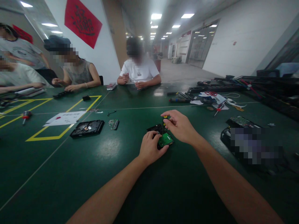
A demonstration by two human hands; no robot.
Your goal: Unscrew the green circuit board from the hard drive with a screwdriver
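Two bare hands work here: your left hand rests on the black-and-green circuit-board device, your right hand pinches a slim yellow-and-black tool.

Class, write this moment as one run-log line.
left hand: on green-boarded device | right hand: holding yellow-and-black tool above it | nearby: loose circuit board, black drive

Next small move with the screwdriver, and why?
Probably check the tip's seating before turning: the right hand holds the screwdriver roughly upright over the small device, the left hand braces its green board, and the tip's contact can't be made out.
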